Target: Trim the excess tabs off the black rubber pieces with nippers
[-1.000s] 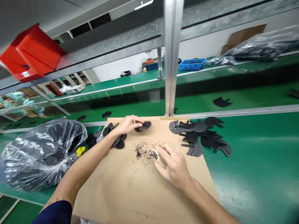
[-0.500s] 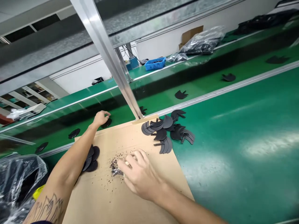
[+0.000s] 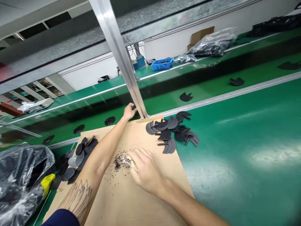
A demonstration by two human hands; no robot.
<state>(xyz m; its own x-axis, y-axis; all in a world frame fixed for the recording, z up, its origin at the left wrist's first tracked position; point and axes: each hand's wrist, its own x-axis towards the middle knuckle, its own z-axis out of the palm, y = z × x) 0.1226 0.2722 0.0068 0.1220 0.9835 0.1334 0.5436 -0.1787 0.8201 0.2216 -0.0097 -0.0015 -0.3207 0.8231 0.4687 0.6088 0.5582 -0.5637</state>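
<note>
My right hand [image 3: 147, 171] is closed around a small tool with a shiny metal head and pale handles, probably nippers [image 3: 126, 161]; my fingers hide most of it. Beneath its tip, tiny black bits [image 3: 118, 164] lie scattered on a cardboard sheet [image 3: 110, 201]. My left hand [image 3: 129, 112] reaches across to the green belt beside the metal post. Its fingers close on a dark flat plastic piece [image 3: 134, 107], mostly hidden by hand and post. Rounded black plastic pieces [image 3: 80, 158] lie piled left of my left forearm. Black curved pieces with stems [image 3: 168, 125] lie in a heap at right.
A metal post [image 3: 122, 59] rises at the cardboard's far edge. More black pieces [image 3: 186, 96] lie along the green belt [image 3: 162, 103]. A clear plastic bag [image 3: 23, 175] with dark contents stands at left beside something yellow [image 3: 47, 183]. A blue bin [image 3: 162, 64] sits behind the belt.
My left hand has moved right along the belt to the post, away from a black piece that stays on the belt. The tool in my right hand has turned its tip upward.
</note>
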